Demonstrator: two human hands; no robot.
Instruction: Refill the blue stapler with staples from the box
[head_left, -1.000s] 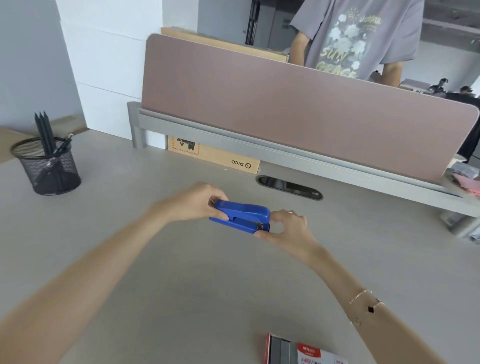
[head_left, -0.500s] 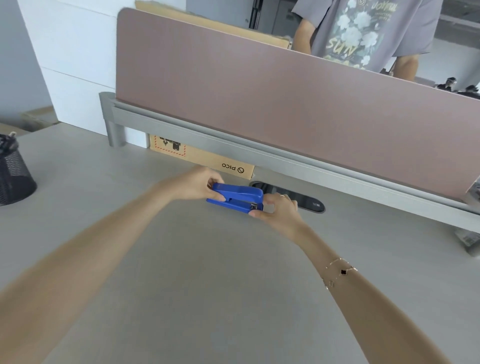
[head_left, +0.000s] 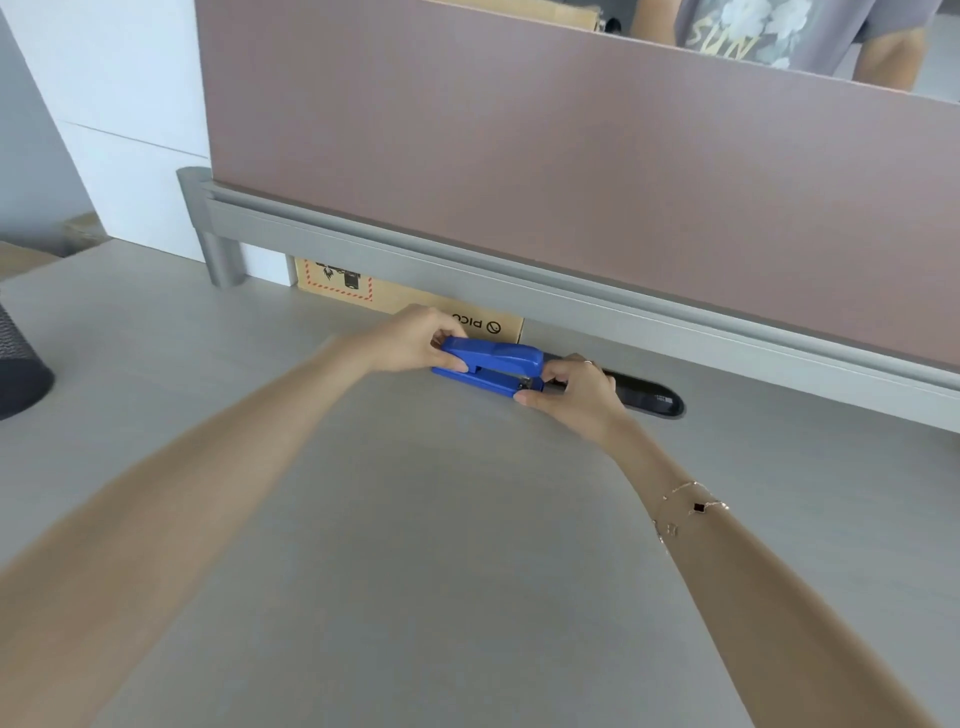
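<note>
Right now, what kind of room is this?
Probably an office: a grey desk with a pink divider panel, a cable slot and a blue stapler.

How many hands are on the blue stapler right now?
2. The left hand grips the hinge end of the blue plastic stapler on the grey desk; the right hand pinches its front end. The box of staples is out of view.
</note>
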